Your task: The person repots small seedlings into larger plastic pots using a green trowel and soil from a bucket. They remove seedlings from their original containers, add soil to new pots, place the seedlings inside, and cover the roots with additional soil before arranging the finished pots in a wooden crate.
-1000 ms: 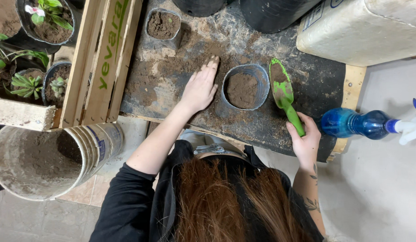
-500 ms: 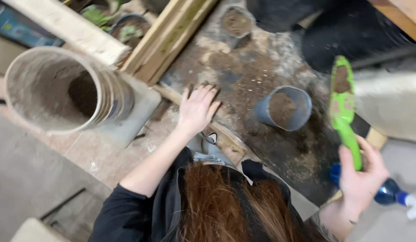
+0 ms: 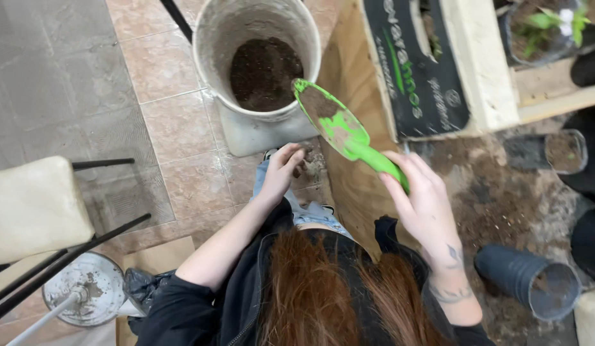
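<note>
Green trowel [image 3: 339, 128] gripped by its handle in right hand [image 3: 420, 198], soil-smeared blade tipped over rim of white bucket [image 3: 246, 134] of soil at eleven o'clock from that hand. Left hand [image 3: 281, 172] at nine o'clock of trowel, fingers curled loosely, holding nothing. Dark pot [image 3: 528, 282] lying tipped at four o'clock.

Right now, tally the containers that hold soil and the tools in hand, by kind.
White bucket with soil: 1
Small pots with soil: 2, a grey one on its side and a dark upright one
Green trowel, held in the right hand: 1
Total: 4
</note>
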